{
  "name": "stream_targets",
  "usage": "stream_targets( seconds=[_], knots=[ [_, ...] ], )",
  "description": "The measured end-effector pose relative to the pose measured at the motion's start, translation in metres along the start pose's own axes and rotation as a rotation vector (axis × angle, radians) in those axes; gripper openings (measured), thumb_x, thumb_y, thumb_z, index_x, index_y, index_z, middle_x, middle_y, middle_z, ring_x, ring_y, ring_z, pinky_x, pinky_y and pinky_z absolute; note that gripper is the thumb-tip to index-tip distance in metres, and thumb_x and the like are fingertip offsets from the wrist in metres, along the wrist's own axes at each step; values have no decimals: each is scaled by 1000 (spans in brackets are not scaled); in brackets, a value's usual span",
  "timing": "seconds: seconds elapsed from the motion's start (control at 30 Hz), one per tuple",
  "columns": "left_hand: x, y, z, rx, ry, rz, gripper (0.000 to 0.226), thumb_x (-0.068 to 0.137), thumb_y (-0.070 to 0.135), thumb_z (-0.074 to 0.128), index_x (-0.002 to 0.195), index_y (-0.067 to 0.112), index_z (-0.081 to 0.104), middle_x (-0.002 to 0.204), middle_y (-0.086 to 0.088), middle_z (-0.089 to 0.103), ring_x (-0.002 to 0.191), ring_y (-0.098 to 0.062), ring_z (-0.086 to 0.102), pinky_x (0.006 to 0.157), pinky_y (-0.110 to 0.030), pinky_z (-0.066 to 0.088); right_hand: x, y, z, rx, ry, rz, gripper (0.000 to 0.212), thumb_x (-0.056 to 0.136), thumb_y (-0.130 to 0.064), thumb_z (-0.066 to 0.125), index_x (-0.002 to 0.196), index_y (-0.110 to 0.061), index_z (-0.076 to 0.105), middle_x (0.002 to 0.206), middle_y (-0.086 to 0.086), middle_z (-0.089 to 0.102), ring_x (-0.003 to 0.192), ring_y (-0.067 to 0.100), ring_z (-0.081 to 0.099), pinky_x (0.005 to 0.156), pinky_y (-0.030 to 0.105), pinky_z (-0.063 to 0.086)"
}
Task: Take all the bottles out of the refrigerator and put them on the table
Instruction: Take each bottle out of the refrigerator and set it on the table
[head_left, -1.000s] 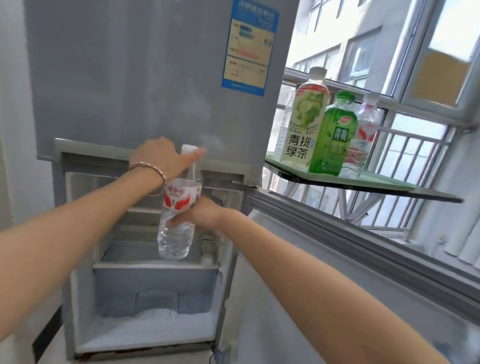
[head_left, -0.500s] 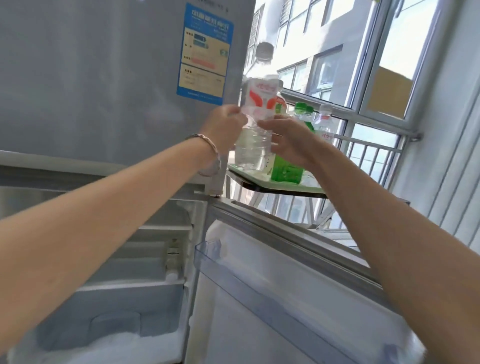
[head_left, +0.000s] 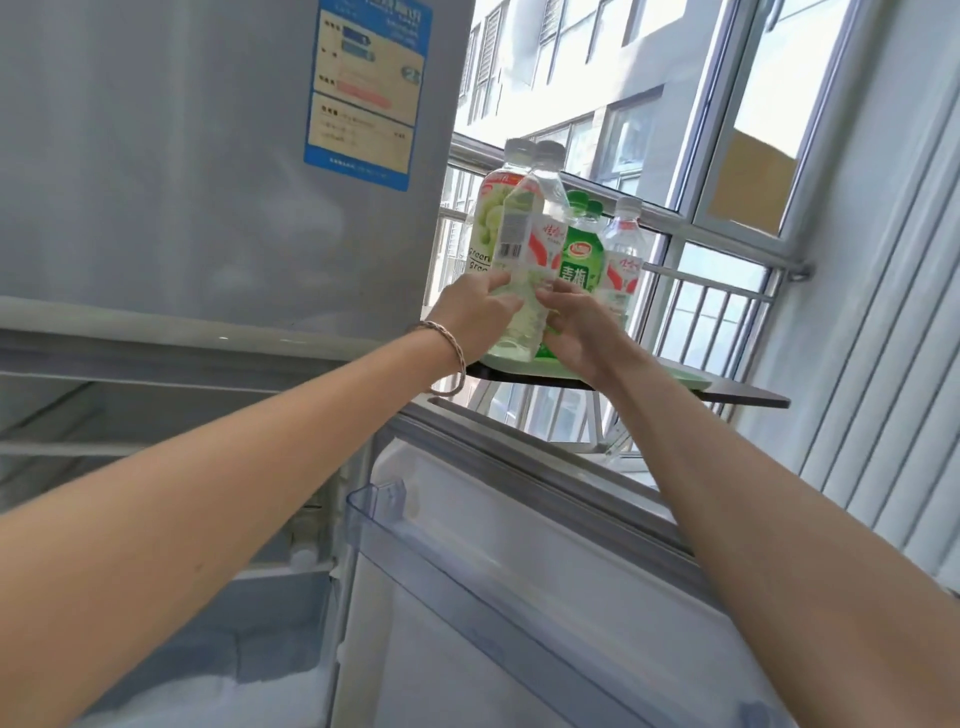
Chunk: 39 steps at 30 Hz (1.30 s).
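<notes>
A: Left hand (head_left: 480, 312) and right hand (head_left: 582, 332) both clasp the water bottle (head_left: 527, 270) at the table (head_left: 748, 397) front edge, left of the green bottle (head_left: 581, 260). Advice?

B: Seat its base flat before releasing. It's clear, white-capped, red-and-white label

Dark table (head_left: 748, 397) with green tray (head_left: 675, 378), bottles (head_left: 623, 260) on it.

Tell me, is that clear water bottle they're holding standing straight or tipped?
Slightly tipped. The clear water bottle leans, its cap right of its base, held low between the left hand and right hand over the table.
</notes>
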<state>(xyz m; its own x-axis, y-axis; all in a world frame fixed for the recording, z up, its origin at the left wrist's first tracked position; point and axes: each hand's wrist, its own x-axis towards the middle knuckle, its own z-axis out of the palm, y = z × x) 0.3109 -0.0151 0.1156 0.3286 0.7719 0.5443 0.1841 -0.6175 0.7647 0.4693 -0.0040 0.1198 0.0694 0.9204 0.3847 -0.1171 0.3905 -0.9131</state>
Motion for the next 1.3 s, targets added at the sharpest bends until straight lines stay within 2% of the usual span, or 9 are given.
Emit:
stream_targets(
  seconds=[0.17, 0.23, 0.3, 0.5, 0.63, 0.73, 0.93, 1.13, 1.3],
  knots=[
    [-4, -11, -9, 25, -25, -5, 50, 93, 24, 47, 141, 13, 42, 134, -2, 55, 102, -22, 63, 93, -46, 54, 0, 2, 17, -189, 282, -84, 42, 82, -4, 55, 124, -1, 54, 115, 16, 65, 104, 29, 65, 78, 31, 57],
    [-8, -15, -20, 60, 30, -11, 43, 93, 22, 46, 135, 12, 49, 130, -5, 59, 104, -23, 65, 90, -43, 55, -3, 3, 32, -315, 599, -244, 30, 83, -3, 56, 112, 0, 57, 96, 8, 64, 88, 21, 63, 69, 24, 53],
    [-12, -21, -32, 82, 76, -50, 32, 93, 19, 47, 120, 10, 58, 112, -8, 67, 95, -24, 68, 85, -42, 58, -16, 8, 57, -455, 677, -430, 15, 83, 3, 53, 92, -7, 60, 81, -1, 60, 77, 16, 59, 68, 23, 52],
    [-53, -84, -73, 124, -116, -395, 23, 93, 20, 45, 76, 10, 56, 74, -12, 64, 59, -23, 60, 54, -25, 44, -48, 71, 145, -651, 283, -330, 18, 81, 2, 50, 85, -10, 63, 77, 3, 62, 77, 22, 60, 69, 30, 47],
    [-88, -150, -104, 457, -213, -588, 18, 94, 10, 47, 93, 3, 63, 89, -19, 66, 66, -22, 68, 44, -20, 40, -65, 141, 192, -697, 84, -38, 24, 85, -2, 50, 104, -10, 62, 103, 5, 64, 93, 20, 57, 80, 27, 43],
    [-109, -197, -115, 705, -275, -650, 31, 95, 9, 41, 114, -7, 60, 120, -24, 63, 109, -35, 62, 51, -22, 38, -68, 199, 216, -739, -11, 181, 29, 86, -2, 51, 114, -7, 58, 117, 12, 63, 99, 26, 56, 79, 27, 41],
    [-131, -281, -116, 709, -173, -756, 38, 96, 23, 42, 123, 1, 57, 129, -21, 58, 118, -34, 55, 94, -31, 43, -46, 313, 223, -1065, -243, 568, 53, 92, -24, 55, 141, -7, 44, 143, 18, 50, 129, 35, 50, 101, 36, 45],
    [-124, -324, -112, 725, -139, -790, 47, 96, 30, 45, 138, 9, 45, 141, -14, 50, 129, -30, 48, 104, -28, 37, -8, 369, 211, -1230, -278, 698, 81, 86, -22, 63, 152, -24, 16, 155, 25, 14, 144, 38, 20, 116, 45, 26],
    [-122, -351, -113, 700, -99, -787, 46, 96, 28, 46, 138, 10, 46, 142, -11, 50, 129, -28, 48, 103, -26, 37, 4, 409, 203, -1366, -319, 733, 68, 87, -28, 60, 147, -20, 29, 146, 24, 34, 134, 37, 37, 110, 44, 36]
  ],
)
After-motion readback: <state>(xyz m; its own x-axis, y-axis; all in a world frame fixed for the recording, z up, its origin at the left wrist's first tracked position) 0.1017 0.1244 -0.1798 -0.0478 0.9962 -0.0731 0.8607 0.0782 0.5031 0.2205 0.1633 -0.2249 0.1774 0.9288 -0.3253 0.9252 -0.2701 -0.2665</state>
